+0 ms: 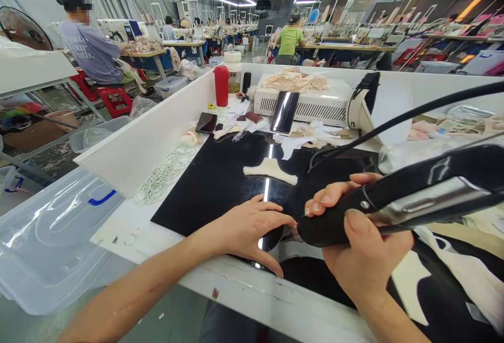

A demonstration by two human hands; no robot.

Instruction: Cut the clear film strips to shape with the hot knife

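Fingers parted, the left hand [244,227] spreads over a black mat [205,180], just beside the black tool [425,183] at 3 o'clock, its long axis 8-to-2, gripped by the right hand [364,261].

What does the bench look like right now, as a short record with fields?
Left hand: open at the black mat, fingertips near the tool's near end
Right hand: gripping a black tool
Cream piece: flat on the mat, beyond the left hand
Phone: propped against the white vented box
Red cup: upright, left of the box
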